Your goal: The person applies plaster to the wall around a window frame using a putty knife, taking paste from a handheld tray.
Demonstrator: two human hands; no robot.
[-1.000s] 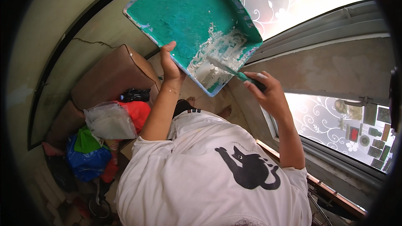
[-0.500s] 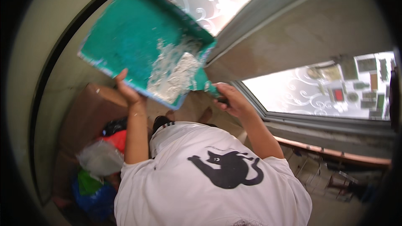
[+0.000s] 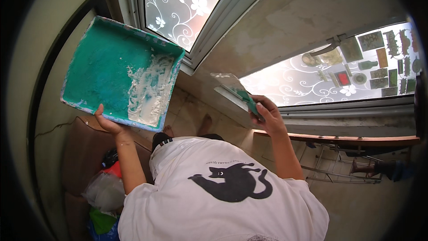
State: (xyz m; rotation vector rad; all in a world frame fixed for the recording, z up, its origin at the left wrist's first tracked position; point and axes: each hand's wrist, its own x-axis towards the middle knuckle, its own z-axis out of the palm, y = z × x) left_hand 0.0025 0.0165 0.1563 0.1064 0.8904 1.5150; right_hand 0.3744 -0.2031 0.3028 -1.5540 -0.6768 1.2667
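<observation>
My left hand grips the near edge of a square green paint tray, its thumb over the rim and its other fingers hidden underneath. White putty is smeared along the tray's right side, thickest at the near corner. In my right hand is a putty knife with a green handle, the fingers wrapped round it. Its wide blade points up and left, apart from the tray, with whitish putty at its tip. Behind the blade stands a patchy grey-beige wall; whether the blade touches it I cannot tell.
A frosted window with white floral scrolls is at the top; another window is on the right. A brown padded seat and plastic bags lie lower left. A wooden ledge and metal rack are lower right.
The putty knife has left the tray and moved right and up toward the wall. The tray has shifted left and lower in view, and the view itself has moved.
</observation>
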